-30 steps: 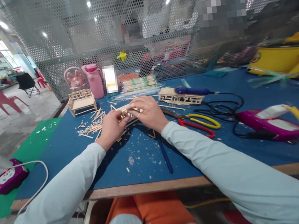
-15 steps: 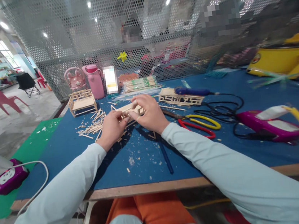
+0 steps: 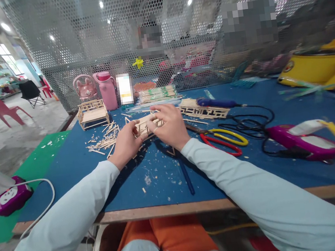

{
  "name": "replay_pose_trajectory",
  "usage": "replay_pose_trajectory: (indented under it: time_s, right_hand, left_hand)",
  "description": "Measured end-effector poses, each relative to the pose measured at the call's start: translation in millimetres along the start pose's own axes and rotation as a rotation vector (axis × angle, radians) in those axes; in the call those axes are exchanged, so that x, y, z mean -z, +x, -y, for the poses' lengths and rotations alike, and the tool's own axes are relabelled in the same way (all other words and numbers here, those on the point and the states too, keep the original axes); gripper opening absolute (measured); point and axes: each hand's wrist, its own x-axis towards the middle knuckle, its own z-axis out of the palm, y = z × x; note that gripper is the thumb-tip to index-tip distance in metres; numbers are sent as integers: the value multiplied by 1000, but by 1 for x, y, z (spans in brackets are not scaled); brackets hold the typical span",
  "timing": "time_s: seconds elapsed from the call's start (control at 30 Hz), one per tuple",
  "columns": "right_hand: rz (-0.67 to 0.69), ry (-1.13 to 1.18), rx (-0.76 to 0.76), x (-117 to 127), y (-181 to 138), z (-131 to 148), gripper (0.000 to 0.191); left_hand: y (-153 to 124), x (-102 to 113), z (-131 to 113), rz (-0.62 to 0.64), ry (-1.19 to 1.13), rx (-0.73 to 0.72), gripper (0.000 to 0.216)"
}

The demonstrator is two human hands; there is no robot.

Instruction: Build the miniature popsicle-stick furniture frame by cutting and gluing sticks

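Between my hands is a small model made of wooden sticks (image 3: 143, 126), low over the blue table top. My left hand (image 3: 126, 143) grips its left end, thumb in front and fingers behind. My right hand (image 3: 170, 127) is closed around its right end, and its fingers hide part of the frame. Loose wooden sticks (image 3: 105, 139) lie in a heap left of my left hand. A finished-looking stick bench (image 3: 93, 115) stands behind that heap. Right of my right hand lie scissors (image 3: 222, 140) with one red and one yellow handle. A dark blue pen-like tool (image 3: 186, 176) lies below my right wrist.
Another stick model (image 3: 204, 109) with a blue-handled corded tool (image 3: 218, 102) on it lies at back right. Purple power strips (image 3: 305, 141) and cables are on the right and left. A pink bottle (image 3: 107, 91), a phone (image 3: 125, 89) and a mesh panel (image 3: 80, 38) line the back.
My fingertips have drawn apart, so more of the stick model's flat top shows between my hands. The view has shifted very slightly; the other things lie as before.
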Motion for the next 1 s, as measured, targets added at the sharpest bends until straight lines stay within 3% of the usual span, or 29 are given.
replay_pose_trajectory:
  time_s: [0.1, 0.3, 0.43, 0.5, 0.57, 0.63, 0.73, 0.87, 1.0]
  right_hand:
    - [-93, 58, -49, 10, 6, -5, 8]
    - [-127, 160, -117, 22, 9, -12, 12]
    - [111, 277, -247, 27, 3, -12, 12]
    - [285, 379, -295, 28, -1, -11, 12]
    - [418, 482, -308, 26, -5, -7, 15]
    - [485, 549, -315, 23, -9, -2, 17]
    - [514, 569, -324, 20, -12, 8, 18]
    - [538, 355, -300, 38, -13, 4, 24]
    - [562, -364, -340, 88, -20, -36, 31]
  left_hand:
    - [-1, -1, 2, 32, -61, 59, 61]
    - [9, 1, 16, -41, -63, 119, 59]
    - [-1, 12, 7, -165, -77, 132, 44]
    - [-11, 16, -5, -174, -225, 135, 31]
    - [-20, 16, -18, -12, -465, 175, 18]
    - [-26, 13, -28, 218, -678, 236, 19]
    - [-29, 8, -32, 365, -832, 305, 19]
    - [-27, 6, -29, 344, -900, 392, 21]
    - [-27, 7, -31, 356, -944, 484, 14]
